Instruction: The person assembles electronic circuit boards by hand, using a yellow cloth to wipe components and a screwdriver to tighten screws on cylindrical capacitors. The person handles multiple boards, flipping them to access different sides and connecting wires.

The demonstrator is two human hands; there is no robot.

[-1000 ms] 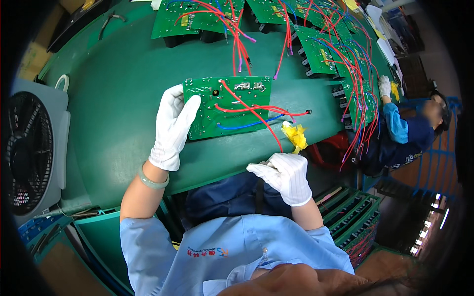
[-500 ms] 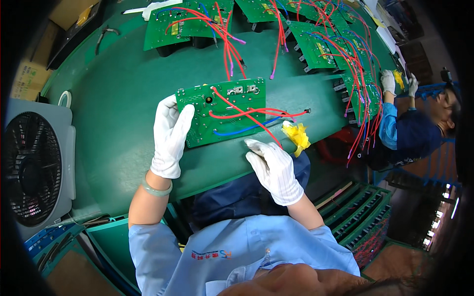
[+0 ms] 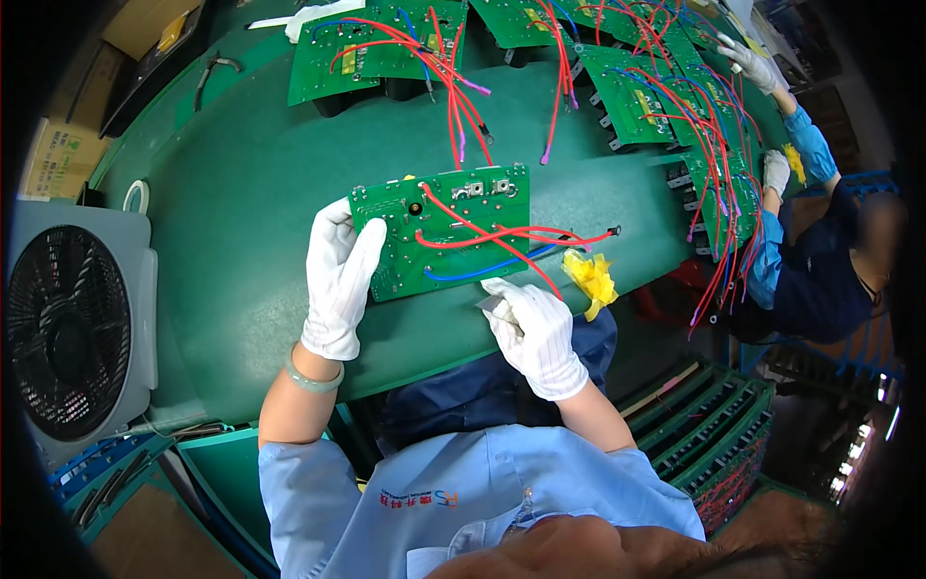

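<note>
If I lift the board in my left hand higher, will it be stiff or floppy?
The board is probably stiff, since it looks flat with your left hand gripping its left edge. Its red wires likely flop, since they curve and reach past its edge. Gripped there, it may also tip rightward.

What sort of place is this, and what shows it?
Probably an electronics assembly workshop: the gloved left hand holds a green circuit board, more wired boards sit along the green workbench, and a co-worker is beside it.
</note>
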